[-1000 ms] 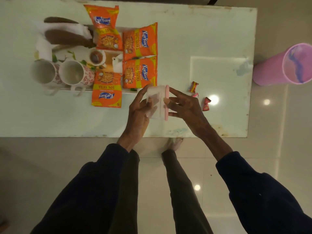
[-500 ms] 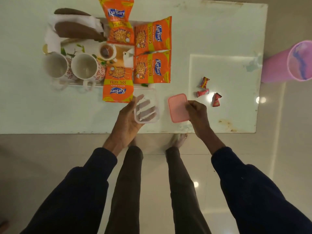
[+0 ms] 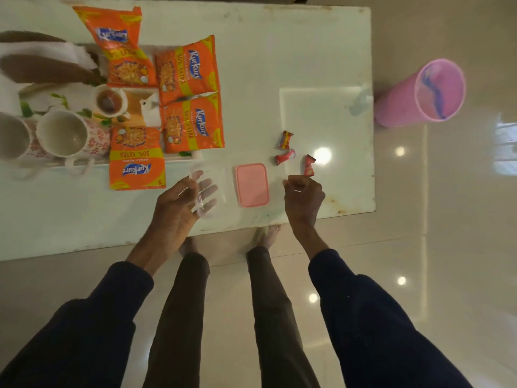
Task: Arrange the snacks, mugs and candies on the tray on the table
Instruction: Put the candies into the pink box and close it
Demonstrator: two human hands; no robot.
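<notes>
Candies in red wrappers (image 3: 294,154) lie near the surface's right edge, just beyond the right hand (image 3: 303,198), fingers loosely curled, empty; the left hand (image 3: 179,205), fingers spread, steadies the clear plastic box (image 3: 209,191).

Left hand (image 3: 179,208) cupped around clear box (image 3: 208,191) on tabletop (image 3: 279,51), fingers (image 3: 208,189) seen through it. Pink lid (image 3: 252,185) flat just right of box. Right hand (image 3: 303,198) loosely curled near three candies (image 3: 288,152). Four snack packs (image 3: 193,93) and two mugs (image 3: 63,134) on tray (image 3: 195,156).
</notes>
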